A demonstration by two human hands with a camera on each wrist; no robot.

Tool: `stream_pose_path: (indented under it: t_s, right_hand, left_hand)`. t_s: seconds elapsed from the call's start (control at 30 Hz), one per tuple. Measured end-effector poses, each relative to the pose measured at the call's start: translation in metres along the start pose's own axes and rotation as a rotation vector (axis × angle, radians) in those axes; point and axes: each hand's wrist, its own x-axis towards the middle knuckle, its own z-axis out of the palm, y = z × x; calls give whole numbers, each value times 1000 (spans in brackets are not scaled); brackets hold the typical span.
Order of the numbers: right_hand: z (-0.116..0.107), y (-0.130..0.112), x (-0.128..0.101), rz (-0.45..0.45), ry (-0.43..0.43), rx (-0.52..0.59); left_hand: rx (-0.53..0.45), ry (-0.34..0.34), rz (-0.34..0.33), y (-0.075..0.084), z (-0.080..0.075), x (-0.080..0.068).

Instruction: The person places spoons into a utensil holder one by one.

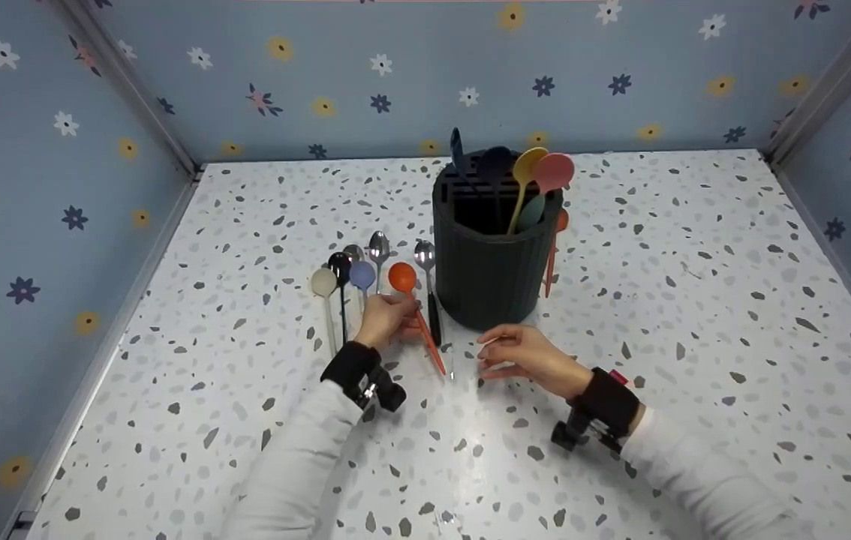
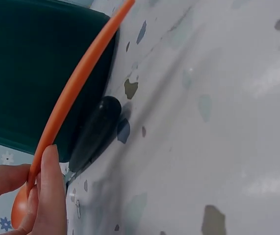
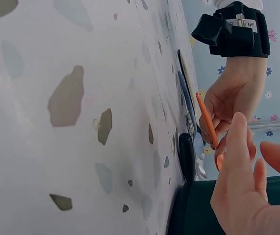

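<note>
My left hand (image 1: 389, 319) pinches an orange spoon (image 1: 429, 341) near its bowl, its handle slanting toward me. The left wrist view shows the thumb and fingers (image 2: 51, 181) around the neck of the spoon (image 2: 76, 81). My right hand (image 1: 527, 354) holds nothing, its fingers loosely bent, in front of the dark green utensil holder (image 1: 489, 277). Several spoons stand in the holder, among them a yellow one (image 1: 527, 166) and a pink one (image 1: 553, 172). Beside the holder's left side lies a metal spoon with a black handle (image 1: 434, 319).
Left of the holder lie a cream spoon (image 1: 324, 283), a black spoon (image 1: 340, 266), a lavender spoon (image 1: 362, 274) and metal spoons (image 1: 379, 246). Another orange spoon (image 1: 551, 255) is at the holder's right side. Flowered panels (image 1: 410, 82) border the speckled table (image 1: 696, 300).
</note>
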Motion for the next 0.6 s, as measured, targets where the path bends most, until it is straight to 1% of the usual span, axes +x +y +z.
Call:
stream_pose_path:
  t_s: [0.13,0.23,0.43,0.6]
  right_hand:
    - [2,1,2,1,0,1]
    - [2,2,3,-5,-11,-15]
    - [6,3,7,-8,-38,-39]
    - [11,6,13,11,-61,-45]
  left_hand:
    - [-5,-23,2,1,3,-6]
    - [-5,-35,18,1,4,-10]
    - [-52,-54,7,3,8,-17]
    - [-92,-54,5,4,13,-24]
